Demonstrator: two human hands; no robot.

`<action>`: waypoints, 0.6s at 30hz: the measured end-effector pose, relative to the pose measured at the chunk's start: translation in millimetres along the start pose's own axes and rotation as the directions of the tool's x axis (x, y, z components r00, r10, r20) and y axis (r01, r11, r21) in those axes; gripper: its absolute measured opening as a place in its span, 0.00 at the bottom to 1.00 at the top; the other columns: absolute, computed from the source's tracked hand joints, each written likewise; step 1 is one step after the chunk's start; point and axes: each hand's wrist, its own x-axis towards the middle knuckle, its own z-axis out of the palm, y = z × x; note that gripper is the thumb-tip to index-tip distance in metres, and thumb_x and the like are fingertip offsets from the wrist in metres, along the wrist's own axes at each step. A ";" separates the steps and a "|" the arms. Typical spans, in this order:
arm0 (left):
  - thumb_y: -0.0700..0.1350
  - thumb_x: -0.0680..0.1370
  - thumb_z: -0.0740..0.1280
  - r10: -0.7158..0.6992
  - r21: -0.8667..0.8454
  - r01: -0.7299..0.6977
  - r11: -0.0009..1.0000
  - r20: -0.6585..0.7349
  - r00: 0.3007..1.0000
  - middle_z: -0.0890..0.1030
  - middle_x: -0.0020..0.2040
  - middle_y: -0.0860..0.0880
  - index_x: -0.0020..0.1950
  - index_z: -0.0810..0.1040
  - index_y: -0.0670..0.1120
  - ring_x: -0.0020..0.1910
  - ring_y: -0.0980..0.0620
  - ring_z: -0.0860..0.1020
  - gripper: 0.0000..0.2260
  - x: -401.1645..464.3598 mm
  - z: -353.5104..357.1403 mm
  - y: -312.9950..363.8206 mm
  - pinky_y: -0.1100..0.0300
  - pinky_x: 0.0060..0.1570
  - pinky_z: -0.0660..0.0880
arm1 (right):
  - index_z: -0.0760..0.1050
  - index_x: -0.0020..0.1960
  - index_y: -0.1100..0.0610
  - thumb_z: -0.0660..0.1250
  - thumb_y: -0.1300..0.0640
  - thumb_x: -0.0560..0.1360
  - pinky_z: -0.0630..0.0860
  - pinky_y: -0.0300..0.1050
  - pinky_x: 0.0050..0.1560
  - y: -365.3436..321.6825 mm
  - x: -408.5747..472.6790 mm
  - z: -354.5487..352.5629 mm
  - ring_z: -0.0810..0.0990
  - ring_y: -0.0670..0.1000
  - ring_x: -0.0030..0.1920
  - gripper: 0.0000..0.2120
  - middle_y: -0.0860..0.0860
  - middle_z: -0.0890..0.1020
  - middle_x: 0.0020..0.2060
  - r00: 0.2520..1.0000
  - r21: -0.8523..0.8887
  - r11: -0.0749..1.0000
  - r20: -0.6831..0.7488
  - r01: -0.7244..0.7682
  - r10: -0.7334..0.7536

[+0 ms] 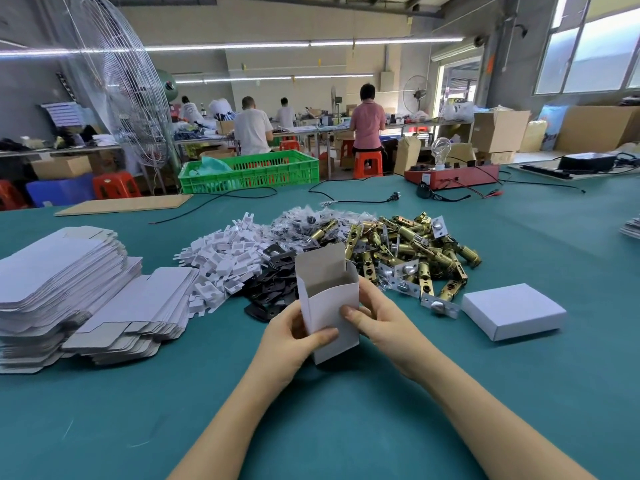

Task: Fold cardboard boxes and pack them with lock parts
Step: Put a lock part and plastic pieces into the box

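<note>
A small white cardboard box (pixel 329 299) stands upright above the green table, its top open and its lid flap raised at the back. My left hand (pixel 294 337) grips its lower left side, thumb across the front. My right hand (pixel 377 318) holds the right side, thumb on the front panel. Behind the box lie heaps of lock parts: brass latch bolts (pixel 412 251), black plates (pixel 273 289), white card inserts (pixel 225 258) and small bagged pieces (pixel 304 221). Flat unfolded box blanks (pixel 62 285) are stacked at the left. A closed white box (pixel 512 310) lies at the right.
A green crate (pixel 249 171), a cardboard sheet (pixel 124 204), black cables (pixel 346 199) and a red test unit with a bulb (pixel 450 174) sit at the table's far side. People work at benches beyond. A large fan (pixel 117 84) stands at the left.
</note>
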 end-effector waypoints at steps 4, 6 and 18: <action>0.40 0.66 0.78 0.015 0.042 -0.013 0.999 -0.044 0.999 0.86 0.48 0.53 0.52 0.82 0.55 0.49 0.55 0.83 0.18 1.3 -0.2 -0.6 0.65 0.45 0.78 | 0.70 0.66 0.45 0.64 0.57 0.79 0.77 0.47 0.60 2.4 -0.5 -4.1 0.80 0.48 0.58 0.17 0.47 0.80 0.58 0.999 -0.037 0.999 -0.006 -0.037 0.037; 0.43 0.64 0.77 0.012 0.054 -0.010 0.998 -0.049 0.999 0.86 0.48 0.54 0.50 0.82 0.57 0.48 0.56 0.83 0.17 1.0 0.0 -0.4 0.65 0.45 0.78 | 0.74 0.62 0.47 0.67 0.50 0.76 0.76 0.49 0.60 3.4 -1.0 -7.5 0.80 0.49 0.57 0.15 0.50 0.82 0.56 0.996 -0.057 0.995 -0.044 -0.079 0.077; 0.37 0.70 0.77 -0.038 0.023 0.039 0.999 -0.029 0.999 0.86 0.49 0.56 0.56 0.81 0.51 0.48 0.58 0.83 0.18 4.8 -2.9 -1.0 0.69 0.42 0.77 | 0.74 0.44 0.57 0.62 0.65 0.76 0.75 0.48 0.42 -3.2 28.0 -100.7 0.77 0.52 0.38 0.05 0.56 0.79 0.40 0.596 -0.051 0.981 -0.800 -0.186 0.072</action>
